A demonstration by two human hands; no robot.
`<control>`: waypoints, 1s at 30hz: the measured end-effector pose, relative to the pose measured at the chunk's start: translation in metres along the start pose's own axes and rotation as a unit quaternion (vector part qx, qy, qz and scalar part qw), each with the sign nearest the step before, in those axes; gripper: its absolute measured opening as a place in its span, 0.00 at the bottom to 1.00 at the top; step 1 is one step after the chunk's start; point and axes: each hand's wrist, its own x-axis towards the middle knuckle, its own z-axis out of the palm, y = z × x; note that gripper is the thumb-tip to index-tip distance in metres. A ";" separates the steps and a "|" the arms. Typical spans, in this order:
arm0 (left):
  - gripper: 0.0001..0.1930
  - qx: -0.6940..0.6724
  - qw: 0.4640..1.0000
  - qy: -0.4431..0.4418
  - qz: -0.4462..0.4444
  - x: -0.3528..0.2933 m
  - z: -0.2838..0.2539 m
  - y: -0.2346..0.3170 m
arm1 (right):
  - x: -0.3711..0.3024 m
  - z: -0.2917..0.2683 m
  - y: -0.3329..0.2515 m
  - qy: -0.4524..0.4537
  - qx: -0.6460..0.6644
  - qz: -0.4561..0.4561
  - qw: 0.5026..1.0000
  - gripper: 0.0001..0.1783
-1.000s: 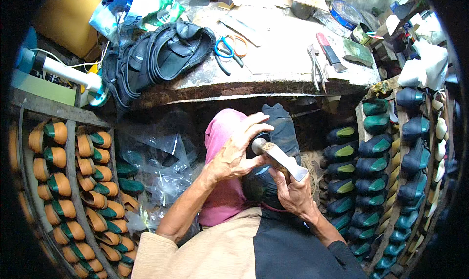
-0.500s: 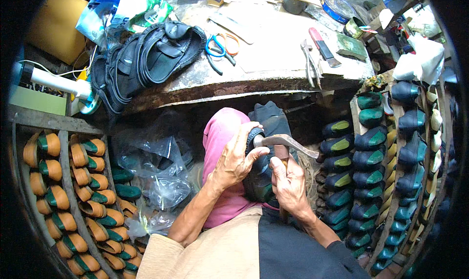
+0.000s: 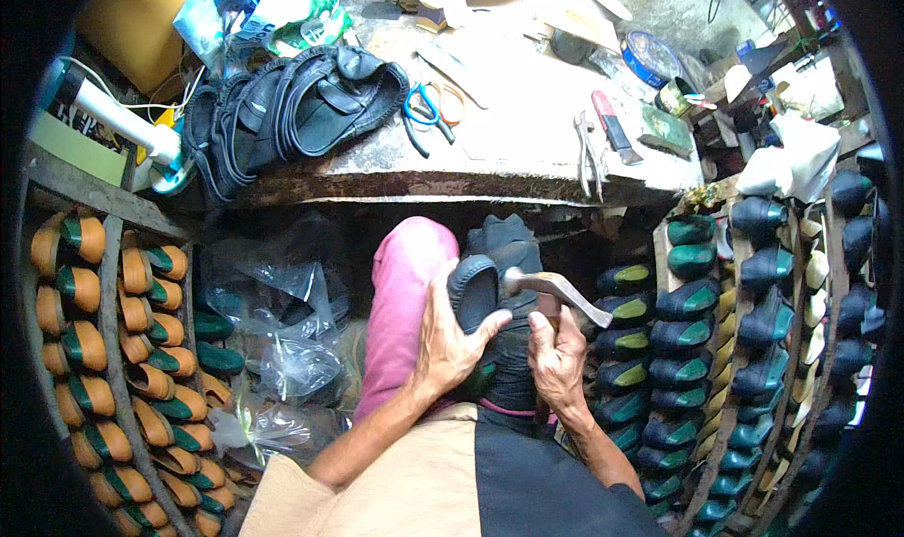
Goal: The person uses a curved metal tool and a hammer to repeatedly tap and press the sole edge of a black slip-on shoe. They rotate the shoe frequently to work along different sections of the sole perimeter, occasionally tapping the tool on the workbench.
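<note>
Fingers of my left hand (image 3: 450, 341) press flat on the dark rubber shoe upper (image 3: 476, 292) resting on my pink-clad knee (image 3: 407, 292) below the worktop's (image 3: 527, 160) front edge, while my right hand (image 3: 557, 356) is clamped round the wooden-handled metal hammer (image 3: 551, 288), its head touching the shoe.

I see my left hand (image 3: 450, 344) pressed against a dark shoe (image 3: 490, 311) on my lap, thumb on its side. My right hand (image 3: 557, 356) grips a hammer (image 3: 551, 288), its head touching the shoe. Blue-handled pliers (image 3: 421, 115) lie on the far workbench (image 3: 490, 156); racks of shoe lasts (image 3: 104, 330) stand left and right.
</note>
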 end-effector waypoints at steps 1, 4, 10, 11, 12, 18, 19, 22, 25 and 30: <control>0.47 -0.024 0.999 0.019 -0.043 -0.007 0.006 0.000 | 0.002 -0.010 0.008 0.014 -0.005 -0.052 0.999 0.20; 0.44 -0.103 0.993 0.015 -0.050 0.005 0.003 -0.010 | 0.007 -0.044 0.032 -0.006 -0.133 -0.104 0.986 0.22; 0.39 -0.012 0.915 -0.400 -0.052 0.112 -0.040 0.002 | -0.004 -0.092 0.027 0.030 -0.184 -0.104 0.977 0.22; 0.40 0.070 0.869 -0.487 -0.044 0.128 -0.043 0.009 | -0.001 -0.102 0.017 0.019 -0.243 -0.108 0.964 0.21; 0.43 0.109 0.836 -0.531 -0.089 0.137 -0.040 0.015 | 0.006 -0.108 0.008 0.004 -0.245 -0.086 0.966 0.21; 0.46 0.242 0.772 -0.577 -0.114 0.146 -0.008 0.009 | 0.041 -0.124 -0.018 -0.065 -0.326 -0.309 0.891 0.11; 0.45 0.252 0.763 -0.580 -0.132 0.147 -0.007 0.005 | 0.046 -0.123 -0.022 -0.073 -0.324 -0.290 0.897 0.10; 0.42 0.194 0.786 -0.577 -0.110 0.146 -0.005 -0.002 | 0.062 -0.113 -0.040 -0.133 -0.313 -0.328 0.881 0.09; 0.46 0.175 0.778 -0.586 -0.141 0.146 -0.005 -0.002 | 0.099 -0.102 -0.054 -0.196 -0.514 -0.263 0.793 0.17; 0.52 0.197 0.797 -0.552 -0.149 0.138 -0.011 0.006 | 0.096 -0.101 -0.050 -0.037 -0.397 -0.366 0.841 0.18</control>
